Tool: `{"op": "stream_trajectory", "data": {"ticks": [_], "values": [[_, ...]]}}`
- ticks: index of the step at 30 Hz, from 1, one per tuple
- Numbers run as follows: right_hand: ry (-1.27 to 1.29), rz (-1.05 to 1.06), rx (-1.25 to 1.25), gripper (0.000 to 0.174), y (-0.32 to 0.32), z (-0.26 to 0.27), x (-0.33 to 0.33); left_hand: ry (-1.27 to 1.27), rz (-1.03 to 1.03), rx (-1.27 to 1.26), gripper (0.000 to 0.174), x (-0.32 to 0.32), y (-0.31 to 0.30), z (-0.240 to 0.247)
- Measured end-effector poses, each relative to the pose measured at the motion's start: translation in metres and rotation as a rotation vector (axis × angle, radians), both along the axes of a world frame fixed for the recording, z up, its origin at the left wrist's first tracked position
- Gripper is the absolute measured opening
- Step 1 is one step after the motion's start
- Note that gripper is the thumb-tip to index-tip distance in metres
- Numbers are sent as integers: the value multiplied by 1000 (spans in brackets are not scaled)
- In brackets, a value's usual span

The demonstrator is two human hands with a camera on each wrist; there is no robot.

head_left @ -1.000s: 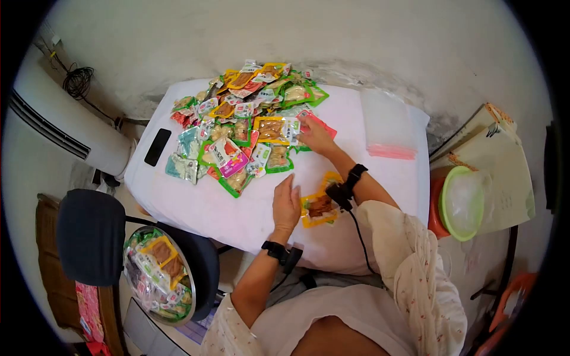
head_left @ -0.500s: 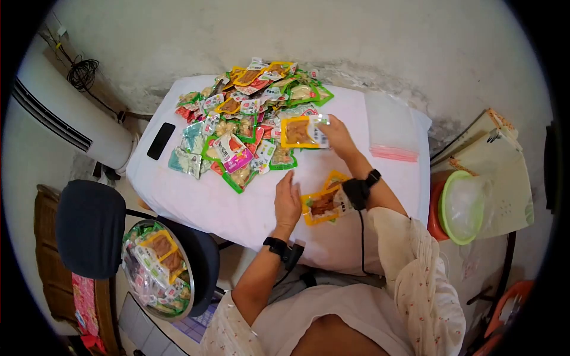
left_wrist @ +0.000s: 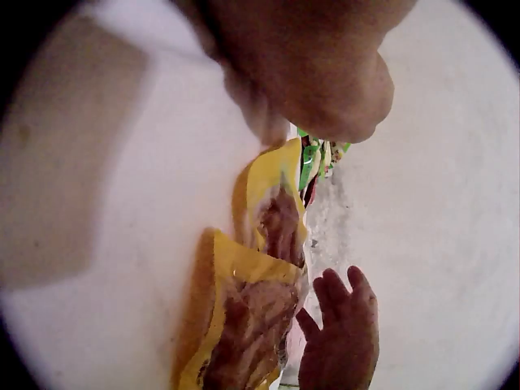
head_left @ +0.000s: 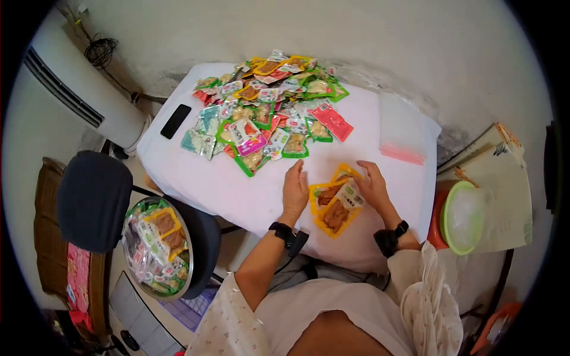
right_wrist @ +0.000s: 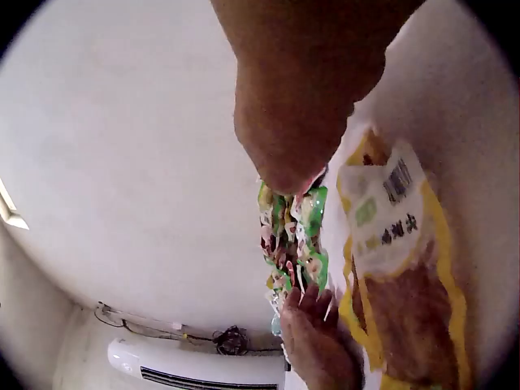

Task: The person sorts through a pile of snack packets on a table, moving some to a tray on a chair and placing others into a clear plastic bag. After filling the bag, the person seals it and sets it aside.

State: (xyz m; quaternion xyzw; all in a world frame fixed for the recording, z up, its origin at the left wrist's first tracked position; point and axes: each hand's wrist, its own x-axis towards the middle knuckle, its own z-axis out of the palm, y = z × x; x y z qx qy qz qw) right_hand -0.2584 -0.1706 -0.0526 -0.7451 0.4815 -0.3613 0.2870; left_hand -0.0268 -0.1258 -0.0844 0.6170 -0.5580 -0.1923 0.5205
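Several yellow-edged packets of brown food (head_left: 336, 215) lie overlapping on the white cloth near the person. The left hand (head_left: 295, 188) rests at their left side, fingers extended and holding nothing. At their upper right is the right hand (head_left: 372, 185), its fingers relaxed around empty space. In the left wrist view, two yellow packets (left_wrist: 248, 333) show beside the right hand (left_wrist: 341, 337), whose fingers are spread. The right wrist view shows a packet's white label (right_wrist: 390, 211) and the left hand (right_wrist: 318, 345) with loosely bent fingers.
A heap of colourful packets (head_left: 255, 113) covers the table's back, with a black phone (head_left: 176, 121) to its left. Clear bags (head_left: 404, 127) lie back right. A metal bowl of packets (head_left: 189, 261) stands on a chair; a green basin (head_left: 463, 218) is at right.
The right hand took a yellow packet from the heap, brought it toward the person and let it go on the other yellow packets. The left hand stayed nearly in place.
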Motion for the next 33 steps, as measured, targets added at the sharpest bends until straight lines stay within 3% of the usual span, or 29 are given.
{"op": "stream_trajectory", "data": {"ticks": [1,2,4,5,7,9,14,17,19,20,24,27,33], "values": [[94,43,-203,43,7,-3,1,-4,15,-2,34,0,0,-1],[89,54,-204,43,17,3,4,2,12,-5,34,0,0,-2],[175,372,-330,50,40,25,10,4,-2,-1,34,0,0,-1],[174,373,-333,50,50,23,12,2,0,-4,34,0,0,-1],[613,634,-289,54,71,18,12,-41,4,-20,33,0,0,-2],[595,619,-258,56,68,-11,10,-48,-4,-7,32,0,0,-1],[589,380,-278,58,44,-11,23,-84,-6,-14,30,2,-2,-6],[500,304,-329,58,35,-7,34,577,-25,39,27,22,-28,-13],[490,296,-335,59,34,-10,31,741,-72,-257,25,59,-60,7],[482,289,-334,60,35,-12,30,699,33,-205,24,71,-64,56],[438,247,-364,60,33,-19,26,1174,68,-108,17,145,-145,60],[436,231,-408,60,33,-17,25,1282,189,7,24,167,-184,64],[412,231,-360,61,35,-11,25,1181,39,107,23,183,-214,53]]}}
